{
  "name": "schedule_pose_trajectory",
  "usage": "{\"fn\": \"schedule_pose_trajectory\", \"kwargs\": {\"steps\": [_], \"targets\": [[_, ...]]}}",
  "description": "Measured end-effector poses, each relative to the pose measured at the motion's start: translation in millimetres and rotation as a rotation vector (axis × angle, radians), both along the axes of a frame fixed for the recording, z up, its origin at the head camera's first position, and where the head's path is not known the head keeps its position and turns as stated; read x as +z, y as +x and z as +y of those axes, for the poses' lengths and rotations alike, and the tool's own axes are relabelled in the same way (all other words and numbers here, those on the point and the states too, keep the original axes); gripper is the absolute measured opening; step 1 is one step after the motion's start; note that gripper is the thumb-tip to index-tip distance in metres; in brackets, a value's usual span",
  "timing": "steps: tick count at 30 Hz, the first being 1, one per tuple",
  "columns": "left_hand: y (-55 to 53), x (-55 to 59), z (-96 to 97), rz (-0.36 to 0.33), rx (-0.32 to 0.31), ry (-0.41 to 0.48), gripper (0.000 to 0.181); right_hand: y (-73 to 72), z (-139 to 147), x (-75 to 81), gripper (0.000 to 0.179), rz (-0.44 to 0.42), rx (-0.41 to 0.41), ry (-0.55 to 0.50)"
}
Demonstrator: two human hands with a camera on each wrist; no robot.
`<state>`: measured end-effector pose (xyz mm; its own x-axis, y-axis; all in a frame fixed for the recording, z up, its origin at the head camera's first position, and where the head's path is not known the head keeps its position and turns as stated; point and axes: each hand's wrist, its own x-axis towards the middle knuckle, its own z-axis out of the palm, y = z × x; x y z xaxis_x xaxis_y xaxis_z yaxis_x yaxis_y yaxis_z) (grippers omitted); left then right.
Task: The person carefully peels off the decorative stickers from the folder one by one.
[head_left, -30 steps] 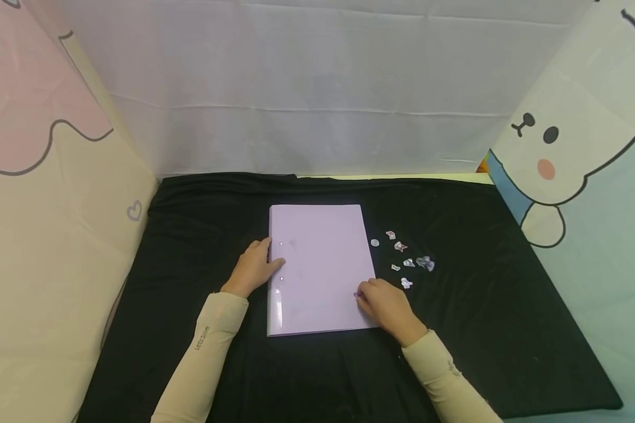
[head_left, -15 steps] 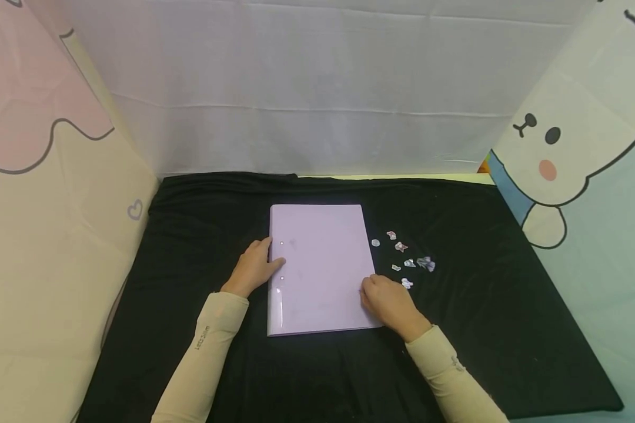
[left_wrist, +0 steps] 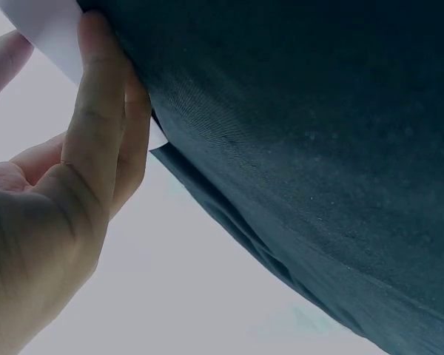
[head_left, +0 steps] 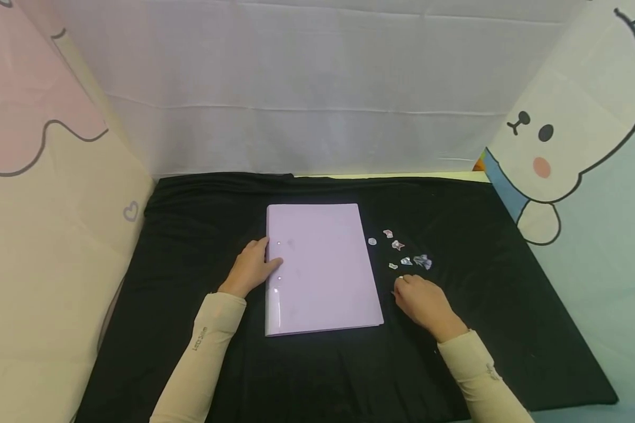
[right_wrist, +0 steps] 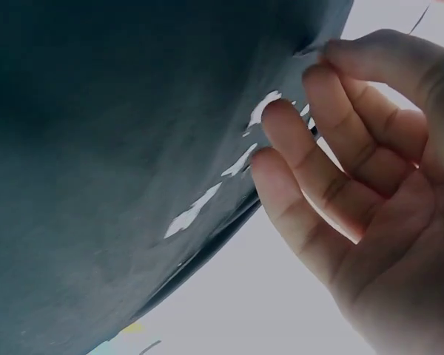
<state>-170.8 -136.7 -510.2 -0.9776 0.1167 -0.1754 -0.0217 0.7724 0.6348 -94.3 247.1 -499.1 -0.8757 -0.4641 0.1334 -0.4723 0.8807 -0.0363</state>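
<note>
A lilac folder [head_left: 320, 264] lies closed on the black cloth [head_left: 211, 217], its spine to the left. My left hand [head_left: 249, 267] holds the folder by the spine, thumb on the cover and fingers along the side. In the left wrist view, the fingers of my left hand [left_wrist: 96, 126] reach to the folder's pale edge. My right hand [head_left: 425, 302] is right of the folder, just above the cloth. In the right wrist view, thumb and forefinger of my right hand [right_wrist: 355, 148] pinch a small thin sticker [right_wrist: 307, 52], seen nearly edge-on; its print is hidden.
Several small shiny stickers lie right of the folder, among them a round one [head_left: 372, 241], a star-shaped one [head_left: 398, 245] and a larger purple one [head_left: 423, 261]. White sheeting [head_left: 317, 88] hangs behind the table, and printed cloths stand at both sides.
My right hand has moved from the folder's lower right part to the right, over the black cloth beside the stickers, still pinching the sticker. My left hand and the folder have stayed in place.
</note>
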Motion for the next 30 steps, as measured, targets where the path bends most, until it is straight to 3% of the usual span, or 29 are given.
{"fn": "schedule_pose_trajectory", "kwargs": {"steps": [7, 22, 30], "targets": [[0.6, 1.7, -0.3, -0.006, -0.002, -0.005, 0.072, 2.9, 7.8, -0.2, 0.014, -0.052, 0.005, -0.008], [-0.7, -0.7, -0.3, -0.004, 0.001, -0.007, 0.072, -4.0, 4.3, 3.3, 0.016, -0.036, 0.031, -0.013], [-1.2, -0.2, -0.7, -0.005, -0.004, -0.006, 0.073, -12.8, -6.2, 6.9, 0.015, -0.006, 0.067, -0.065]]}}
